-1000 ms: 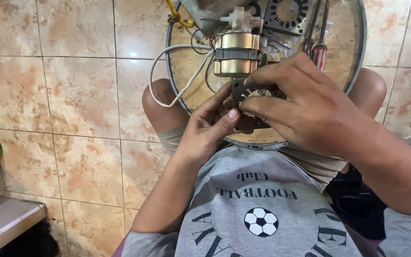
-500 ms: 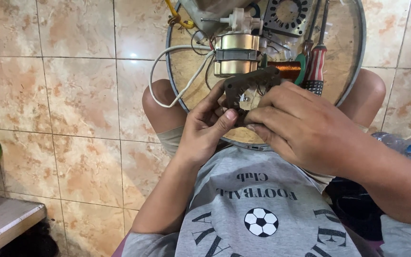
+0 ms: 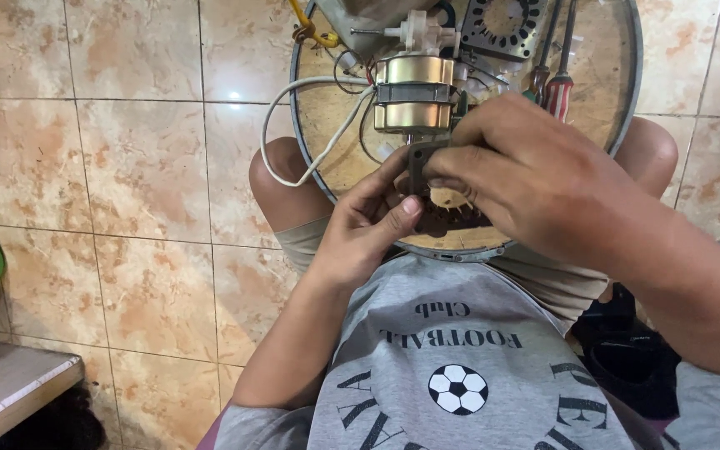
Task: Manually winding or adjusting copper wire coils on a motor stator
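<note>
We sit on the tiled floor [image 3: 127, 167] with a round wooden tray rimmed in grey metal [image 3: 627, 92] resting across our knees, and the step in hand looks like fitting or freeing a small dark grey flat metal part [image 3: 420, 160] just below the brass-coloured cylindrical fan motor [image 3: 414, 93] that stands on the tray. Our left hand [image 3: 368, 229] comes up from below, its grip pinched on the lower edge of the dark part with the thumb pressed against its face; our right hand [image 3: 535, 179] reaches across from the right, fingers closed together on the upper edge of the same part, so both hands clamp it between them right beside the motor's lower end. We judge that the next move calls for a steady, small turn or push, keeping the part square to the motor shaft while the white cable [image 3: 293, 125] looping off to the left stays out of the way. A red-handled screwdriver [image 3: 558, 92] lies near our right knuckles, and a black perforated fan grille piece [image 3: 506, 25] lies at the top edge, cut off. Our right hand hides most of the dark part and whatever lies beneath it, so we cannot tell its full shape or how it meets the motor.
</note>
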